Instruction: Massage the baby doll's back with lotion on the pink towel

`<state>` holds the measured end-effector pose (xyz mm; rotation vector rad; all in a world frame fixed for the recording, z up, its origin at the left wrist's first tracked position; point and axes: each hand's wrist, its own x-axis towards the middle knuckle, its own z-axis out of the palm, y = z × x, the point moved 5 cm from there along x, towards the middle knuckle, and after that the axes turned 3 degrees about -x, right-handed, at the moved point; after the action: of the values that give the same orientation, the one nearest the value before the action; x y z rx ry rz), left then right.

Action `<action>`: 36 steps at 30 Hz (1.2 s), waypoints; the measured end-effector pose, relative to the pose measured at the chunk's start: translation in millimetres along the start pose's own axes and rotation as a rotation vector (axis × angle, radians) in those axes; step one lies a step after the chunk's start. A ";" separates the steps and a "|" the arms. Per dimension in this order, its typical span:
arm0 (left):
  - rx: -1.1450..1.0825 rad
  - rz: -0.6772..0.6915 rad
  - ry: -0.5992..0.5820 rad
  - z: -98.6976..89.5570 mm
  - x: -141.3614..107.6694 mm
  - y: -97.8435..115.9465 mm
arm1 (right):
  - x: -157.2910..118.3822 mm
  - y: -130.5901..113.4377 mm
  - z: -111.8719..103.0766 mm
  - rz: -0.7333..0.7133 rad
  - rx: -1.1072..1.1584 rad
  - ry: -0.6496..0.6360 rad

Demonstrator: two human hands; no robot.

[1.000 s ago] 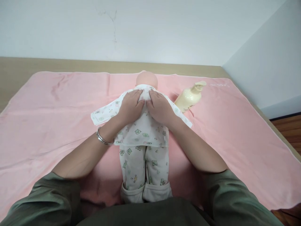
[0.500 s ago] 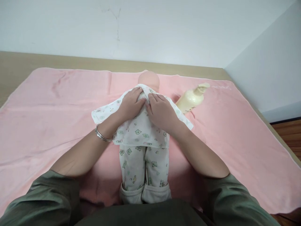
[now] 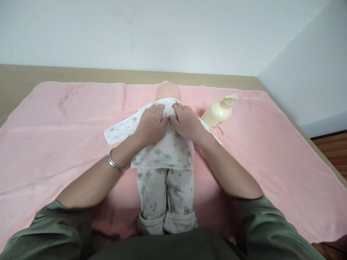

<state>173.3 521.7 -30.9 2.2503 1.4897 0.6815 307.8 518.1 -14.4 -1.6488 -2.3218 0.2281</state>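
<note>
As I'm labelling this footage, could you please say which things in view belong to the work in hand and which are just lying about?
In use:
- baby doll
- its printed top, under left hand and right hand
- pink blanket beneath

Apparently lying about:
- cream pump bottle

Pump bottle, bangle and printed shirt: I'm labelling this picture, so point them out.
Pump bottle (image 3: 217,112): head view, on its body.
Bangle (image 3: 114,164): head view, on its band.
Printed shirt (image 3: 169,145): head view, on its middle.

Diffuse light, soft shadows, stretched edges
</note>
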 end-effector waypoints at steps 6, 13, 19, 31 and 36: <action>-0.046 -0.050 -0.047 2.2 12.9 -18.9 | -9.4 -16.3 7.0 0.036 -0.091 0.057; -0.116 -0.011 0.021 -0.4 16.2 -25.0 | -11.1 -21.6 9.0 0.026 -0.060 0.085; -0.076 -0.019 -0.007 1.1 7.1 -10.7 | 4.1 2.5 -0.4 0.124 0.071 0.041; -0.119 -0.024 -0.006 -0.6 13.2 -15.7 | -10.1 -18.3 3.9 0.068 -0.035 0.085; -0.152 -0.007 0.021 -3.8 19.5 -21.4 | -16.2 -30.8 9.3 0.000 -0.093 0.156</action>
<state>161.5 548.0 -35.5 2.1287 1.4046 0.7908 282.2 492.9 -16.6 -1.6454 -2.2461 -0.0090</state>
